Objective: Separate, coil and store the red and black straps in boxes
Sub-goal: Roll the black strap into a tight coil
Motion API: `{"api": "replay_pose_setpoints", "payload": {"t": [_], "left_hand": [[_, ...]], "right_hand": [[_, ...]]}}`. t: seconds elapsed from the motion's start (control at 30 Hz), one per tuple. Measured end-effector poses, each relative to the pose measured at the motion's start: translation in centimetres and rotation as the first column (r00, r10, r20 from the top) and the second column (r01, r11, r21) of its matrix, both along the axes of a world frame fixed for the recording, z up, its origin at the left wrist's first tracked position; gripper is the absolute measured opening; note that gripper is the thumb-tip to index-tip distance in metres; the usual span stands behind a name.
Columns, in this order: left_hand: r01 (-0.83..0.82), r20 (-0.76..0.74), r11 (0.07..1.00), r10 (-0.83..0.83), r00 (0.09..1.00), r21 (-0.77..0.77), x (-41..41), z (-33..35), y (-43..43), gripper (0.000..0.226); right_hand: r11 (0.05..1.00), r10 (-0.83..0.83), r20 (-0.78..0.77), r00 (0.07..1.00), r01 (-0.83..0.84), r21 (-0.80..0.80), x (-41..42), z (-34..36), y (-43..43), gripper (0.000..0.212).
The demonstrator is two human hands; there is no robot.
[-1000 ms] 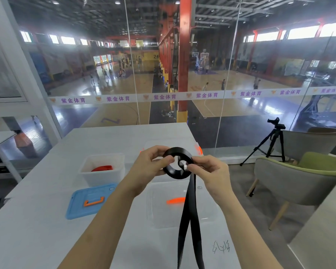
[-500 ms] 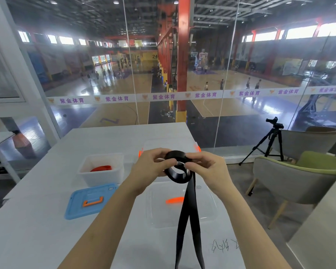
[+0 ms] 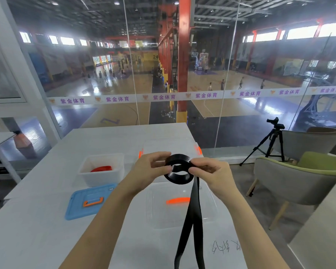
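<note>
Head view: pinches the black strap (image 3: 179,176) coil above the desk (image 3: 37,220) with left grip (image 3: 150,168) and right grip (image 3: 214,172), fingers curled round its rim. Lets a doubled tail hang down, ends cut off by the bottom edge. Shows red strap (image 3: 101,168) partly hidden inside the white box (image 3: 103,156) at left. Blocks most of the clear box (image 3: 171,145) behind; contents unclear.

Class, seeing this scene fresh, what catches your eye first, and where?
A black strap, half coiled into a ring, is pinched mid-frame between the left hand and right hand, its loose tail hanging down. To their left on the white table, a red strap lies in a white box, a blue lid just nearer.
</note>
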State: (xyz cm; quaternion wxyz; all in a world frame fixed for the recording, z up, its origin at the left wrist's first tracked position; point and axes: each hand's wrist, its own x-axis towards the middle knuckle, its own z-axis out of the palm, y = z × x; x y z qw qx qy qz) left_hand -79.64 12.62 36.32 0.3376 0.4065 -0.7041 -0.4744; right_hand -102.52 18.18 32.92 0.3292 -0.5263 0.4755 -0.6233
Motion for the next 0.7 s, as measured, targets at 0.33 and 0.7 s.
{"api": "replay_pose_setpoints", "payload": {"t": [0.33, 0.7], "left_hand": [[0.058, 0.224, 0.982, -0.016, 0.974, -0.181, -1.3, 0.5, 0.5, 0.023], [-0.036, 0.019, 0.990, 0.039, 0.999, -0.134, -1.4, 0.2, -0.2, 0.020]], "right_hand": [[0.998, 0.059, -0.294, 0.954, -0.054, 0.024, -0.4, 0.3, -0.2, 0.029], [0.983, 0.129, -0.134, 0.983, -0.109, 0.149, -1.2, -1.2, 0.3, 0.033]]}}
